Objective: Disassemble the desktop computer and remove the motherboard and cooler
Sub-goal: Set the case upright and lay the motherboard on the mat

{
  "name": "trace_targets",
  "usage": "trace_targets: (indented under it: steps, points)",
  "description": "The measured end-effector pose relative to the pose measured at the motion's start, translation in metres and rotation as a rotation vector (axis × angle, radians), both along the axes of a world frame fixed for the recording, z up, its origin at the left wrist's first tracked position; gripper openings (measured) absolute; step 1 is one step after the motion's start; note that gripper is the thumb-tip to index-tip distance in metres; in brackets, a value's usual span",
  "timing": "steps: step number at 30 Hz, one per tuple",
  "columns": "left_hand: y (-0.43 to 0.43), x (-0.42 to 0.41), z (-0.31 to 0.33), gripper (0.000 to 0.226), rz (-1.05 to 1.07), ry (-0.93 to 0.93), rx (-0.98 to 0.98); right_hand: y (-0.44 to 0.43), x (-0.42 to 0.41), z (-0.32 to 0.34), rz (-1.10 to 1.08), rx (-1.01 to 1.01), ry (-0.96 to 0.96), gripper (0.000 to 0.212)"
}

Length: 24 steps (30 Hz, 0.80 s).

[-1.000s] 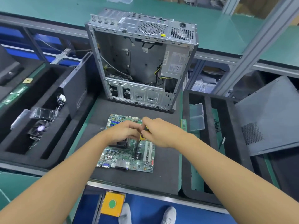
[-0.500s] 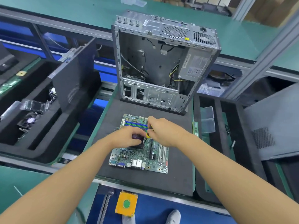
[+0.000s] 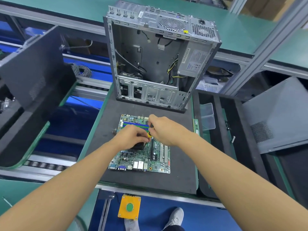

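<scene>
1. The motherboard (image 3: 140, 157) lies flat and component side up on the black mat (image 3: 181, 172) of the bench, its port row towards the person, so it is already out of the case
2. The cooler (image 3: 138, 146) shows only as a dark block near the board's middle, mostly covered by the left hand (image 3: 131, 137); it sits on the board, so I judge its removal is the step in hand
3. The left fingers (image 3: 141, 139) are curled over the cooler and hold it, probably to keep it and the board from shifting while a screw is turned
4. The right hand (image 3: 164, 130) has its fingers closed round a yellow-and-black screwdriver (image 3: 149, 134), held roughly upright with the tip down at the cooler's right edge; whether the tip sits in a screw is hidden
5. A few small metal parts (image 3: 115, 130), possibly screws, lie just beside the board's left edge, within easy reach
6. The computer case (image 3: 150, 64) stands at the far end of the mat, well apart from the board, open side towards the person, with loose cables inside and the power supply (image 3: 195, 62) in its right corner
7. Right of the mat lie a memory stick (image 3: 196, 129), a clear plastic box (image 3: 206, 117) and a grey side panel (image 3: 275, 114), set aside in trays
</scene>
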<state>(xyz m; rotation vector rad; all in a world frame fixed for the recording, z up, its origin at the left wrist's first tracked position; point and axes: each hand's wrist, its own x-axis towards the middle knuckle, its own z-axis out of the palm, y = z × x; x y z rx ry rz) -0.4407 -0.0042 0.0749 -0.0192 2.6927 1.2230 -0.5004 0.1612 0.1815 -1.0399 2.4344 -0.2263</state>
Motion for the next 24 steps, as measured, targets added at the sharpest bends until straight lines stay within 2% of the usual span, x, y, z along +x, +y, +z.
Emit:
trace_targets:
  steps: [6,10,14,18,22,24]
  points:
    - [0.002,0.002,-0.003,0.011,-0.028,0.019,-0.002,-0.004,0.005,0.003,0.035,0.115,0.109,0.025]
    - [-0.001,0.006,0.001,0.046,-0.074,0.031,0.157,-0.016,0.014,0.003,-0.006,0.138,0.179,0.021]
    - [-0.002,0.007,0.004,0.036,-0.039,0.001,0.282,-0.021,0.011,0.005,0.005,0.141,0.109,0.014]
    - [0.0,0.007,0.009,0.023,-0.05,-0.04,0.404,-0.013,0.002,0.01,0.111,0.121,0.057,0.014]
    - [0.003,0.005,0.009,0.002,-0.063,-0.05,0.371,-0.017,0.001,0.009,0.201,0.126,0.038,0.013]
    - [0.002,0.006,0.007,0.008,-0.044,-0.074,0.425,-0.017,0.0,0.011,0.236,0.125,-0.002,0.013]
